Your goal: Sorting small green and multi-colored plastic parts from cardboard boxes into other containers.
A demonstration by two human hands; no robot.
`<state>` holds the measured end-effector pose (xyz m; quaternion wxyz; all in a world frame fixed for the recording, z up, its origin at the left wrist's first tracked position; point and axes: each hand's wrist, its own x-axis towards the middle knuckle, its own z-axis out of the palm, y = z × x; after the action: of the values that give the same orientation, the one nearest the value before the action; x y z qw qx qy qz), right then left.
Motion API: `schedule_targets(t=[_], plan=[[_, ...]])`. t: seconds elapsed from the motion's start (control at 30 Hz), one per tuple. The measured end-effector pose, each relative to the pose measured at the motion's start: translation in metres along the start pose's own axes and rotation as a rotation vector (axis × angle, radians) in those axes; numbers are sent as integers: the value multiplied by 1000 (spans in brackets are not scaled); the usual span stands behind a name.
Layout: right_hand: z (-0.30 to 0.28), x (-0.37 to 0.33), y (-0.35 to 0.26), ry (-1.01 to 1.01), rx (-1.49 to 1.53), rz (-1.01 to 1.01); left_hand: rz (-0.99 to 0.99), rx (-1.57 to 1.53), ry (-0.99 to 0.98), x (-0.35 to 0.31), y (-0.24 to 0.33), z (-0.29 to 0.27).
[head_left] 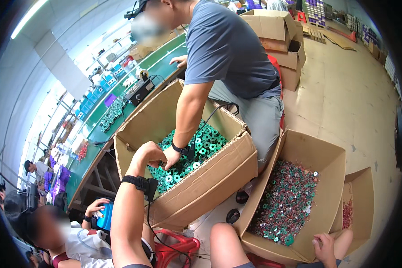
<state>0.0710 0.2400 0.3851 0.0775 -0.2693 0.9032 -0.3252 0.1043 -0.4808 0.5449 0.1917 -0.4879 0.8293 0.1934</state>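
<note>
My left hand (148, 153) reaches into a large cardboard box (201, 181), its fingers bent downward and together over many small green ring-shaped pieces (205, 140). The fingertips are partly hidden, so what they hold cannot be made out. Touching or very near it is a co-worker's hand (172, 156), also down in the pieces. A black strap with a small device (149, 187) is round my left wrist. My right hand (324, 246) rests by my right knee with curled fingers, beside a second cardboard box (330, 178) of mixed green pieces and reddish bits (286, 196).
A co-worker in a grey shirt (230, 44) leans over the box. Another person (82, 245) sits at lower left by a red stool (174, 248). A green workbench (87, 156) carries a black device (140, 91). A smaller box (362, 201) stands at far right.
</note>
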Motion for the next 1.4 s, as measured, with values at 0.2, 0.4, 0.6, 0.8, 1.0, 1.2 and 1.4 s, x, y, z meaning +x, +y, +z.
schedule_targets(t=[0.2, 0.4, 0.6, 0.8, 1.0, 1.2, 1.4], plan=[[7, 7, -2, -35, -14, -18, -187, 372, -208, 66, -48, 8], [11, 7, 0, -42, -42, -6, 6, 238, -249, 65, -5, -1], [13, 14, -6, -63, -52, 22, 180, 284, -91, 94, 8, 31], [16, 1, -8, -72, -110, 37, 326, 340, 21, 127, 2, 80], [16, 6, -9, -93, -183, -97, 363, 532, 205, 134, -3, 53], [0, 15, -13, -112, -58, -70, 461, -79, 530, 15, 81, -74], [-11, -20, 2, -90, 45, -57, 972, -290, 400, -205, 238, 93]])
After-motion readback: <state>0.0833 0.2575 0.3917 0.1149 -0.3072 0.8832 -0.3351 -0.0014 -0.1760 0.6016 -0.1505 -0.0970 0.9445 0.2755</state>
